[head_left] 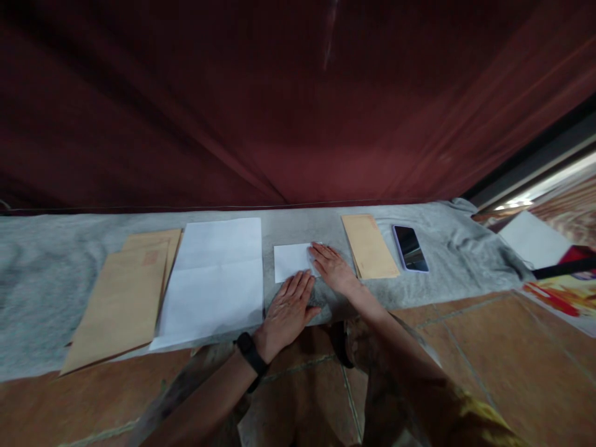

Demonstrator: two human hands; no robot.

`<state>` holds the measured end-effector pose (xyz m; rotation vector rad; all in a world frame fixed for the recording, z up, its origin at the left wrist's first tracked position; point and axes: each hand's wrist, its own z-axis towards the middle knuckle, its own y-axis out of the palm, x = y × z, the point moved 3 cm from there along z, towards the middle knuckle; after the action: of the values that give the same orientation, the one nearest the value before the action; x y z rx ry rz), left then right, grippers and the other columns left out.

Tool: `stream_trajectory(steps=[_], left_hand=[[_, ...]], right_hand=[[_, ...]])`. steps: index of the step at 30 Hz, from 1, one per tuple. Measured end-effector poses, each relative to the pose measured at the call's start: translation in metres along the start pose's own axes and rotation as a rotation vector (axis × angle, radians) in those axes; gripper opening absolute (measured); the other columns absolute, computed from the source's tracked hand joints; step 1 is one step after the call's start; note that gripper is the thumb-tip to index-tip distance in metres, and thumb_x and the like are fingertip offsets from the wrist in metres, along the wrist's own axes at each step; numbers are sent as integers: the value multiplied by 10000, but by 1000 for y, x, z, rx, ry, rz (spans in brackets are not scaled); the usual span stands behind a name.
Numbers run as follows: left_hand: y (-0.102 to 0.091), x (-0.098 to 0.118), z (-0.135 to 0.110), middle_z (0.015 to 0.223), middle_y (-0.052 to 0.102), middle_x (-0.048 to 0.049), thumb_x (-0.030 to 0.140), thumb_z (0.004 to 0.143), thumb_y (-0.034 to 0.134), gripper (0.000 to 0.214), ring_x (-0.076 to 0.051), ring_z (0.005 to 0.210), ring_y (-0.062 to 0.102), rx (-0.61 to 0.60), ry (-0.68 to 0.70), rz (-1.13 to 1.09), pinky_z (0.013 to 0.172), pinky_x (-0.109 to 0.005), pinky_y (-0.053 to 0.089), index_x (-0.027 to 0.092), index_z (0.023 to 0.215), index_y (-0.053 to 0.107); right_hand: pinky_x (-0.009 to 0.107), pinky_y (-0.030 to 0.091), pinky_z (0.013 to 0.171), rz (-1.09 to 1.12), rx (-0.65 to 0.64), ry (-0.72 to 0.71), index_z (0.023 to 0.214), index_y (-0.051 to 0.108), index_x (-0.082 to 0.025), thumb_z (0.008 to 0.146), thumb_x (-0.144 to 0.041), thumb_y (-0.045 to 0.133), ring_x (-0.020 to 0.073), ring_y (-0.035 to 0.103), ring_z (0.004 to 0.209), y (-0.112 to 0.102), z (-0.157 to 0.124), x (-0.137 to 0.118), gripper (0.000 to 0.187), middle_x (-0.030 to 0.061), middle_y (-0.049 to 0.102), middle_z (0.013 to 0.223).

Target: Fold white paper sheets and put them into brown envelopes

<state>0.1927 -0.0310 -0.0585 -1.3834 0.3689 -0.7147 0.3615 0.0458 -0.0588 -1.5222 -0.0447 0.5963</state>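
A small folded white paper (291, 261) lies on the grey cloth (41, 267) in the middle. My right hand (333, 267) lies flat on the paper's right edge, fingers stretched out. My left hand (286, 310), with a black band at the wrist, rests flat on the cloth just below the paper, its fingertips touching the paper's lower edge. Neither hand holds anything.
A stack of white sheets (214, 273) and brown envelopes (123, 292) lie to the left. More brown envelopes (370, 245) and a phone (410, 248) lie to the right. A dark red curtain (279, 99) hangs behind. Tiled floor (488, 347) is in front; papers (531, 239) lie at far right.
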Motion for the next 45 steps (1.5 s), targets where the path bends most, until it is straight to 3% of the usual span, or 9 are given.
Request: stream_trajectory(steps=[11,17,25,34,40,45], left_hand=[[2,0,-3,1598,404,-181,497,991,488,665,-283,1510,335,20,13,-17,1223,-484,335,100,1517,400],[-2,-3,5,1600,403,-182,396,1009,442,607,-274,1524,303,73,-85,-19,1241,-469,307,71,1519,392],[-1,-23,24,1610,374,-200,306,1011,346,590,-287,1530,283,82,-276,7,1247,-489,281,23,1528,371],[5,-18,33,1642,319,-155,263,992,329,588,-280,1543,247,35,-282,32,1269,-488,217,41,1532,388],[4,-20,30,1631,338,-165,361,1007,354,609,-295,1545,242,61,-287,55,1267,-524,181,63,1537,390],[1,-20,29,1621,349,-191,446,1009,374,667,-307,1546,235,57,-314,79,1269,-519,161,31,1531,384]], right_hand=[[441,307,1225,-58,107,71,1503,473,-142,1055,-285,403,234,410,1465,7,5,6,476,111,434,1589],[463,313,1222,-46,163,102,1500,478,-133,1056,-307,377,251,404,1471,3,5,-2,487,130,447,1577],[445,289,1241,-10,96,-43,1486,502,-145,1070,-311,347,220,385,1482,13,-3,-32,474,107,441,1585],[453,287,1235,-72,98,3,1498,491,-164,1059,-308,405,245,365,1491,14,-7,-27,470,102,402,1610],[443,280,1220,-110,105,71,1508,475,-164,1058,-313,393,254,343,1495,12,-10,-19,481,102,409,1608],[475,337,1144,-135,169,261,1498,450,-86,1021,-397,483,321,418,1402,5,-13,-14,570,181,472,1544]])
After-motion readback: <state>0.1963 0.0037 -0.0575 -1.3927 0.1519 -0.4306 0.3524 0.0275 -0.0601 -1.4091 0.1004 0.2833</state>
